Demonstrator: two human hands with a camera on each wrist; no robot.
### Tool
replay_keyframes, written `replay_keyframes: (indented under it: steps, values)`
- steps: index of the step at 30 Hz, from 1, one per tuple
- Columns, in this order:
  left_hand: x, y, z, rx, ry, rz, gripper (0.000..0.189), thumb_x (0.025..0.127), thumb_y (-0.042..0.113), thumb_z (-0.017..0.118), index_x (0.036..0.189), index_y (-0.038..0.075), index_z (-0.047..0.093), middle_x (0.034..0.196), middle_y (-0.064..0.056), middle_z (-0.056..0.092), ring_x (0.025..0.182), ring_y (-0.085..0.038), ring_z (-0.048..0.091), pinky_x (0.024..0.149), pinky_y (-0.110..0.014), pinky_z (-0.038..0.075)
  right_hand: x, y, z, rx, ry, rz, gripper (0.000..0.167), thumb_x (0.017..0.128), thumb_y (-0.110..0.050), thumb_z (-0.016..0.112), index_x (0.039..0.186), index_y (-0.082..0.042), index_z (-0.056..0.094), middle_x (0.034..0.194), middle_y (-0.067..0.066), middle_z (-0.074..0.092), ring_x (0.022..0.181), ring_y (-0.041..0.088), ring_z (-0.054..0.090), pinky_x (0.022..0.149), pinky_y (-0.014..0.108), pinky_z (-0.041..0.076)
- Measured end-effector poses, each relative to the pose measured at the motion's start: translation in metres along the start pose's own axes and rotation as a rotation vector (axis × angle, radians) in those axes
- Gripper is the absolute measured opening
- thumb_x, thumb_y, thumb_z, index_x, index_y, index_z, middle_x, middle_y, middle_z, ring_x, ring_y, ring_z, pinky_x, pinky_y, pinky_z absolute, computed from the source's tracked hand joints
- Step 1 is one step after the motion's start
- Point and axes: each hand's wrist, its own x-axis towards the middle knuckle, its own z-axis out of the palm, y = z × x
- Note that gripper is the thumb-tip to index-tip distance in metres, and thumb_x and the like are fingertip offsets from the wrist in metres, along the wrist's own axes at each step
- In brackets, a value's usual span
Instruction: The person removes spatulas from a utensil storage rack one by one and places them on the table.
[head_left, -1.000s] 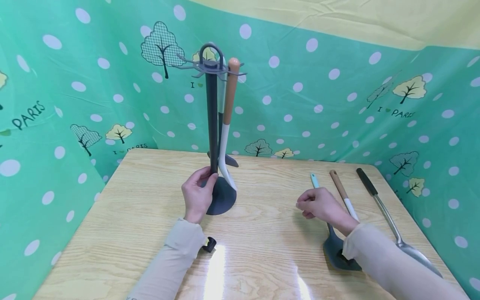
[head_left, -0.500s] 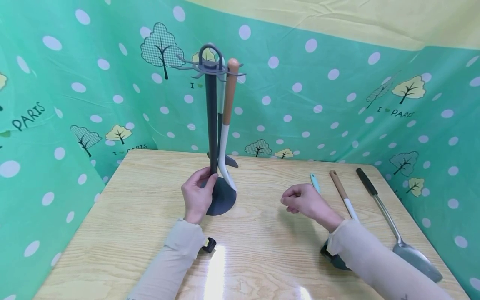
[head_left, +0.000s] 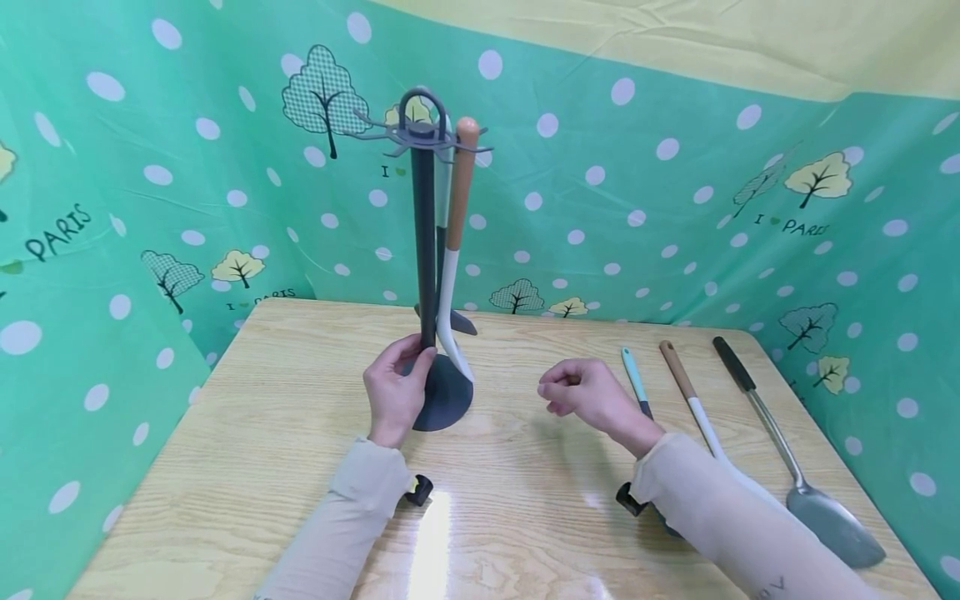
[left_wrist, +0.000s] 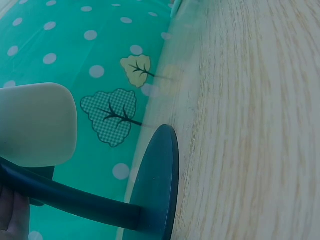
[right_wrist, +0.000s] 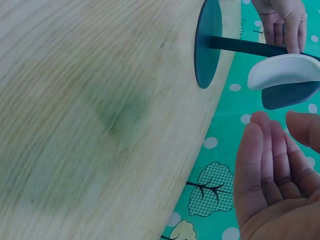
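Observation:
My left hand (head_left: 396,387) pinches the black pole (head_left: 423,250) of an upright utensil stand, low down above its round base (head_left: 447,404). Hanging from the stand's hooked top is a white utensil (head_left: 459,200) with a wooden handle. Its pale broad end (left_wrist: 37,125) shows in the left wrist view. Behind the pole hangs another utensil with a dark head (head_left: 461,322). My right hand (head_left: 592,396) hovers over the table to the right of the stand, holding nothing. In the right wrist view its fingers (right_wrist: 250,165) are loosely extended.
On the right of the wooden table (head_left: 300,467) lie a turquoise-handled utensil (head_left: 633,375), a brown-handled white utensil (head_left: 701,417) and a metal turner (head_left: 832,521) with a black handle. My right sleeve partly covers the first two. A polka-dot cloth (head_left: 600,208) stands behind and beside.
My right hand has moved left, away from the utensils on the right and toward the stand. The left hand and the stand have stayed in place.

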Motion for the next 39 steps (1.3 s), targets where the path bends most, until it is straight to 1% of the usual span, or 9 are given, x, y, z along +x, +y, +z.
replay_keyframes:
  steps: [4,6,10,15,22,27,31,36,39]
  values:
    - [0.0,0.018,-0.001,0.006,-0.005,0.012,0.023,0.085,-0.002,0.069,0.107,-0.005,0.068,0.095,-0.02,0.069,0.085,-0.032,0.068,0.083,-0.049,0.053,0.004,-0.004,0.004,0.036,-0.018,-0.021,0.018,0.089,-0.017,0.068,0.101,-0.002,0.068,0.087,0.012,0.066,0.079,0.029,0.067,0.074,0.04,0.057]
    - [-0.001,0.027,-0.002,0.021,-0.003,0.019,0.022,0.085,-0.004,0.069,0.106,-0.006,0.068,0.094,-0.02,0.069,0.084,-0.033,0.067,0.082,-0.048,0.053,0.005,-0.007,0.007,0.05,-0.023,-0.036,0.019,0.089,-0.016,0.068,0.101,-0.001,0.068,0.088,0.013,0.066,0.078,0.029,0.067,0.074,0.039,0.057]
    - [-0.001,0.029,-0.002,0.038,0.004,0.025,0.021,0.085,-0.004,0.068,0.106,-0.006,0.068,0.094,-0.02,0.069,0.083,-0.033,0.067,0.08,-0.048,0.053,0.008,-0.013,0.012,0.077,-0.017,-0.065,0.02,0.089,-0.014,0.067,0.102,0.001,0.067,0.089,0.015,0.066,0.078,0.031,0.067,0.071,0.036,0.058]
    - [-0.001,0.028,-0.001,0.03,0.003,0.023,0.021,0.084,-0.004,0.068,0.106,-0.006,0.068,0.094,-0.018,0.07,0.083,-0.033,0.067,0.08,-0.049,0.053,0.011,-0.022,0.02,0.096,-0.011,-0.113,0.016,0.089,-0.013,0.068,0.101,-0.003,0.068,0.09,0.012,0.067,0.081,0.032,0.067,0.072,0.036,0.058]
    - [-0.001,0.029,-0.002,0.007,0.004,0.028,0.022,0.084,-0.004,0.069,0.106,-0.006,0.068,0.094,-0.019,0.07,0.083,-0.032,0.067,0.081,-0.049,0.053,0.016,-0.04,0.03,0.11,-0.009,-0.185,0.017,0.09,-0.017,0.068,0.103,-0.007,0.068,0.095,0.014,0.067,0.083,0.026,0.066,0.074,0.037,0.057]
    - [-0.001,0.029,-0.002,0.008,0.006,0.024,0.022,0.084,-0.004,0.069,0.106,-0.006,0.068,0.094,-0.02,0.069,0.084,-0.032,0.067,0.082,-0.049,0.053,0.021,-0.053,0.037,0.101,0.014,-0.208,0.017,0.089,-0.019,0.068,0.104,-0.011,0.068,0.097,0.008,0.068,0.087,0.026,0.066,0.076,0.034,0.056]
    - [-0.001,0.03,-0.002,0.009,0.004,0.021,0.022,0.084,-0.003,0.069,0.106,-0.006,0.068,0.095,-0.02,0.069,0.085,-0.031,0.067,0.083,-0.048,0.053,0.024,-0.062,0.041,0.073,0.045,-0.261,0.017,0.089,-0.022,0.068,0.105,-0.015,0.069,0.097,0.002,0.069,0.085,0.023,0.066,0.076,0.036,0.055]
    - [0.0,0.029,-0.002,0.003,-0.004,0.013,0.023,0.084,-0.002,0.07,0.107,-0.005,0.068,0.095,-0.019,0.07,0.086,-0.031,0.068,0.083,-0.048,0.053,0.025,-0.075,0.047,0.062,0.075,-0.312,0.022,0.089,-0.02,0.068,0.11,-0.011,0.069,0.099,0.001,0.069,0.087,0.018,0.065,0.077,0.036,0.054]
    - [0.0,0.029,-0.002,-0.006,-0.005,0.007,0.023,0.084,-0.002,0.07,0.107,-0.005,0.068,0.095,-0.02,0.069,0.086,-0.031,0.068,0.083,-0.048,0.053,0.028,-0.08,0.05,0.072,0.083,-0.329,0.024,0.09,-0.02,0.067,0.112,-0.009,0.068,0.105,0.004,0.069,0.092,0.017,0.064,0.079,0.037,0.053]
